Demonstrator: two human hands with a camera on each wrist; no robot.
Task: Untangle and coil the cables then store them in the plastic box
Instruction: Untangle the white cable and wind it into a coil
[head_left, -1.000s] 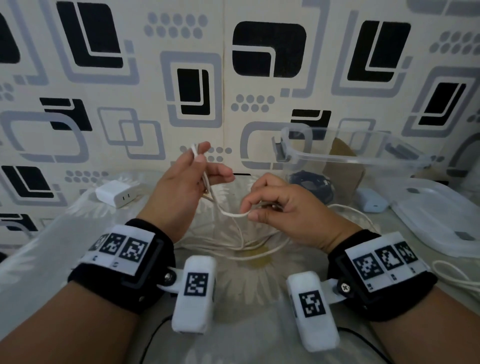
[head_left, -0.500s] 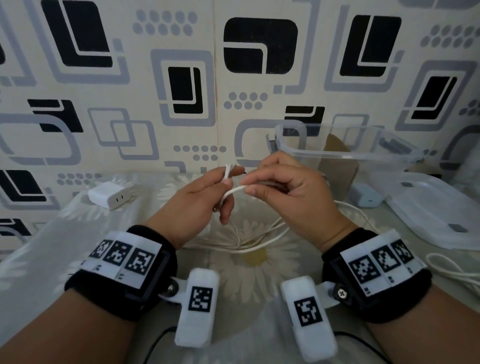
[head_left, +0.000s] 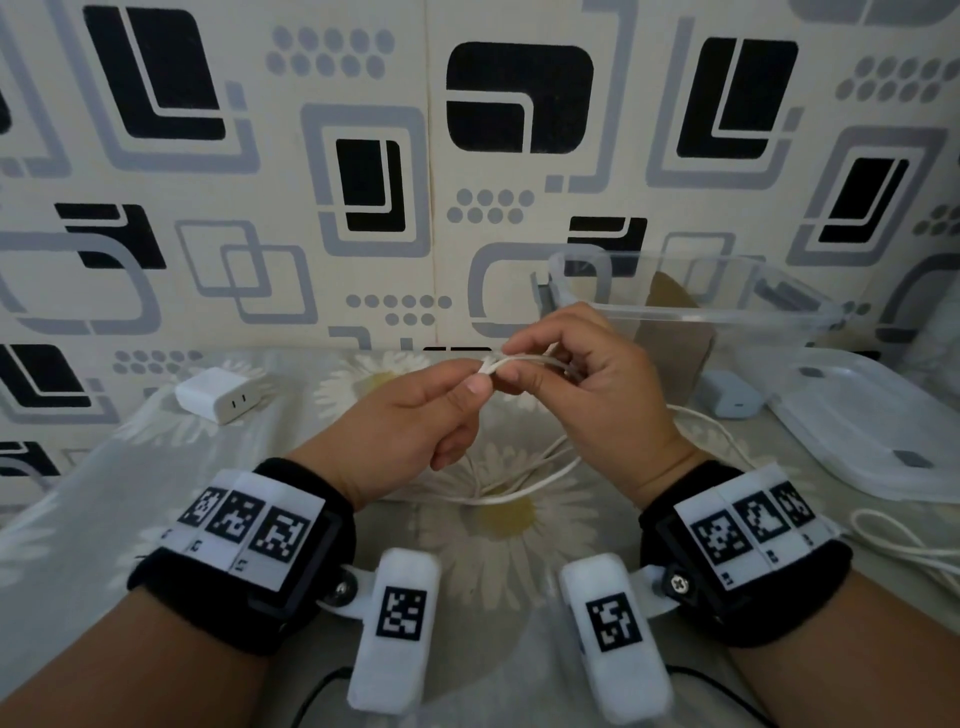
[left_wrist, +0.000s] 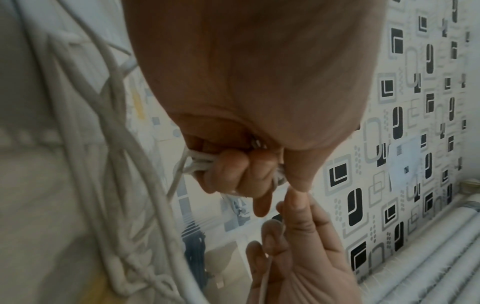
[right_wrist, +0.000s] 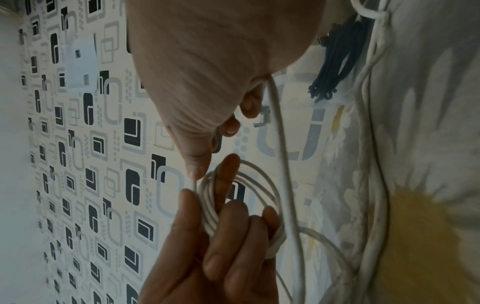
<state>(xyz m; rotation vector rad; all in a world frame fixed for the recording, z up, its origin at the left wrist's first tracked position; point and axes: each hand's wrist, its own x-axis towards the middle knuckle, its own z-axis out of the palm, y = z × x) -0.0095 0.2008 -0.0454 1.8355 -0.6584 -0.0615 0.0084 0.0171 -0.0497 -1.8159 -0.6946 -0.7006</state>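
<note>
A white cable (head_left: 524, 480) lies in loose loops on the flowered cloth and rises to both hands. My left hand (head_left: 480, 374) grips a small coil (right_wrist: 207, 207) of it, fingers curled round the turns (left_wrist: 200, 164). My right hand (head_left: 519, 364) meets it from the right, thumb and forefinger pinching a strand (right_wrist: 281, 156) at the coil. The clear plastic box (head_left: 701, 312) stands open behind the right hand, with a coiled black cable (right_wrist: 335, 67) inside it.
The box's lid (head_left: 883, 431) lies at the right, a pale blue adapter (head_left: 727, 402) beside it. A white charger (head_left: 218, 400) sits at the back left. Another white cable (head_left: 904, 551) loops at the right edge. The patterned wall closes the back.
The left hand has come down and the right hand has risen to meet it. The strand the right hand held low now lies against the coil in the left hand.
</note>
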